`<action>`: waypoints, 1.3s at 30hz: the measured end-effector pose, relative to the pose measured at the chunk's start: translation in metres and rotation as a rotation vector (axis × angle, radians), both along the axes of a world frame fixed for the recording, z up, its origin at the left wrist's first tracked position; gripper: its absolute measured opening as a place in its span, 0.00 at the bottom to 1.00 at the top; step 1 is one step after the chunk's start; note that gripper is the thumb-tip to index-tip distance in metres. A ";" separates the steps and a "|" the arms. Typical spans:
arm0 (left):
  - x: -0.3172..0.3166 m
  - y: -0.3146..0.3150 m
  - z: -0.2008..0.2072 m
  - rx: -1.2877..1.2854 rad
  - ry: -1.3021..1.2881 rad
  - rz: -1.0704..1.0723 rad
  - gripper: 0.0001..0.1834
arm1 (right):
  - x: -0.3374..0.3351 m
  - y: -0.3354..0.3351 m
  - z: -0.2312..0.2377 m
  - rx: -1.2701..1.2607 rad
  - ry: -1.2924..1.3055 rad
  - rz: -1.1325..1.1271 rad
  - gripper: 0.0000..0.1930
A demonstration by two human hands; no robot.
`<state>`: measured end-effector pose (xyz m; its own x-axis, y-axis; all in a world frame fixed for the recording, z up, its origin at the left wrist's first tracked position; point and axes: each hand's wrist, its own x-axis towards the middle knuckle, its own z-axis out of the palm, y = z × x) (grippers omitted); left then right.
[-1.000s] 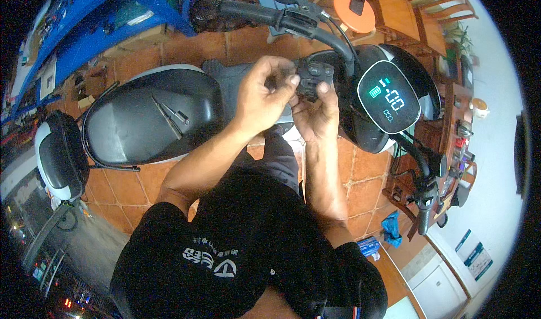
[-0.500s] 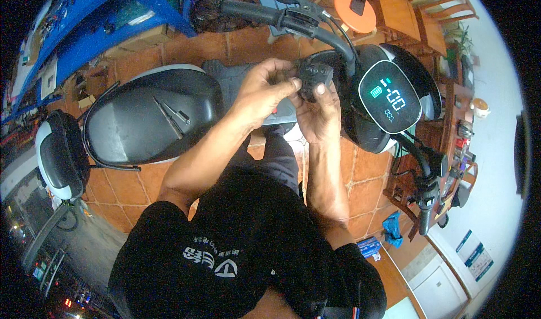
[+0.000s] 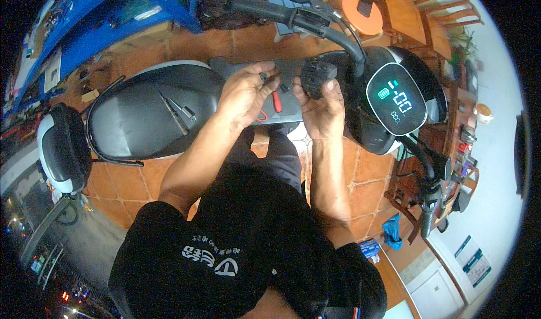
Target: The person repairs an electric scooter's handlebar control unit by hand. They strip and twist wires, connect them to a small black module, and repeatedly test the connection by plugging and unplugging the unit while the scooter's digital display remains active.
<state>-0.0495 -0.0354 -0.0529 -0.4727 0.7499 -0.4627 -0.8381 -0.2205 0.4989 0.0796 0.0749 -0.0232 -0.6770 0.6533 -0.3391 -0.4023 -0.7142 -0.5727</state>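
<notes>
Has moved left hand (image 3: 243,98) away from black block (image 3: 316,74), pinching small dark piece (image 3: 264,77). Grips block in right hand (image 3: 322,109). Shows lit digits (image 3: 400,101) on display (image 3: 396,98), white lettering (image 3: 227,269) on black shirt (image 3: 259,229).

Mostly matt, some gloss.
Block (image 3: 317,77) in right hand (image 3: 322,113): dull, black, plastic-looking. Seat (image 3: 127,119), left: smooth, soft sheen. Display (image 3: 398,100), right: glossy. Floor (image 3: 363,170): smooth-looking tile. Chair (image 3: 401,16), far right: polished wood. Shirt (image 3: 248,220), near: matt cloth.
</notes>
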 end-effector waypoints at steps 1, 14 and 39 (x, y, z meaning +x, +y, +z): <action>-0.002 -0.005 -0.002 0.066 0.070 0.001 0.18 | 0.000 0.000 -0.001 -0.002 0.001 -0.003 0.08; 0.019 0.007 0.042 0.066 0.440 0.082 0.16 | -0.002 -0.002 0.010 0.052 -0.035 -0.008 0.07; 0.014 0.027 0.042 -0.068 1.382 0.038 0.13 | 0.002 0.007 0.018 -0.082 0.030 0.077 0.14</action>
<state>-0.0357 -0.0088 -0.0110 -0.5920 0.7218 0.3586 0.3465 -0.1738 0.9218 0.0819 0.0821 -0.0051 -0.7345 0.5698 -0.3685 -0.3605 -0.7877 -0.4996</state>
